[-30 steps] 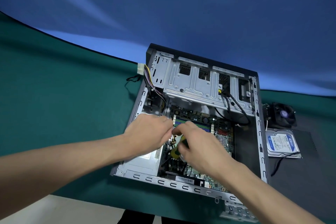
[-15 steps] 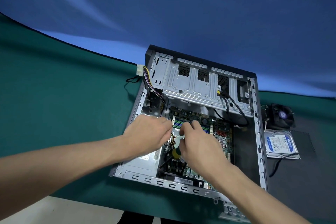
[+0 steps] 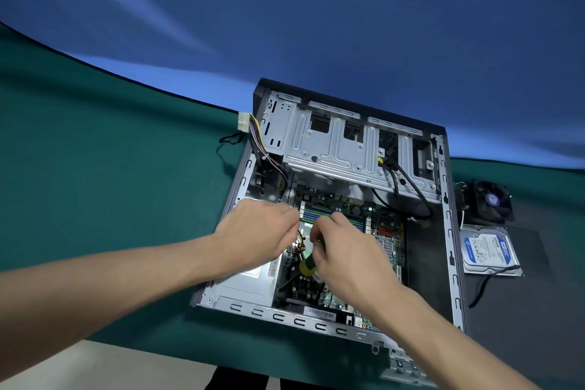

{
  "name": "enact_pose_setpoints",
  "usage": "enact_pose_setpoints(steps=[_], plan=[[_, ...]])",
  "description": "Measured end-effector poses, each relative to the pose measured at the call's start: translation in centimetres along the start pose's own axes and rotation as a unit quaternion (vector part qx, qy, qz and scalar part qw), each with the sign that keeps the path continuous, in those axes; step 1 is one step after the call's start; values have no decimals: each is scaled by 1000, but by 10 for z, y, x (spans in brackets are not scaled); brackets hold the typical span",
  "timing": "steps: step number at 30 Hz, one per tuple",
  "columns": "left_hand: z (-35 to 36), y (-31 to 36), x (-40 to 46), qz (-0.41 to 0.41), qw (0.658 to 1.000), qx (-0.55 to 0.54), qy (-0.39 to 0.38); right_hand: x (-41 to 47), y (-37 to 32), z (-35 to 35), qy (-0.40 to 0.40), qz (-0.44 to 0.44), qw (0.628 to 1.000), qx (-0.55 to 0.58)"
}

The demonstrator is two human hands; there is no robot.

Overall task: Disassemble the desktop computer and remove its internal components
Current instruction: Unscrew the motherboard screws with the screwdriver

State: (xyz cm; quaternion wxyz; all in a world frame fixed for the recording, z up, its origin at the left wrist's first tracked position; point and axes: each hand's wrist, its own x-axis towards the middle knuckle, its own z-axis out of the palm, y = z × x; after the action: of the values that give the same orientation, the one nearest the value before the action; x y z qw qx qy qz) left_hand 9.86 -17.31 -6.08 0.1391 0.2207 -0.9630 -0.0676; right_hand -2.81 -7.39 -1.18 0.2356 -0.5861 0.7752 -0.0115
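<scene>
A green-covered table [image 3: 110, 199] carries the open computer case [image 3: 451, 231]; a black panel [image 3: 531, 310] lies beside it.

A green cloth [image 3: 95, 193] covers the table, a blue backdrop [image 3: 316, 9] hangs behind it, and pale floor [image 3: 79, 367] shows below its near edge
</scene>
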Motion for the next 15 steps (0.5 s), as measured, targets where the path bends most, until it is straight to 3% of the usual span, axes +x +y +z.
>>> enact_pose_setpoints(steps=[11, 15], plan=[[1, 0, -1, -1, 1000, 7, 0, -4, 5, 1, -22, -6, 999, 26], [1, 0, -1, -7, 1000, 20, 3, -9, 7, 5, 27, 3, 999, 24]])
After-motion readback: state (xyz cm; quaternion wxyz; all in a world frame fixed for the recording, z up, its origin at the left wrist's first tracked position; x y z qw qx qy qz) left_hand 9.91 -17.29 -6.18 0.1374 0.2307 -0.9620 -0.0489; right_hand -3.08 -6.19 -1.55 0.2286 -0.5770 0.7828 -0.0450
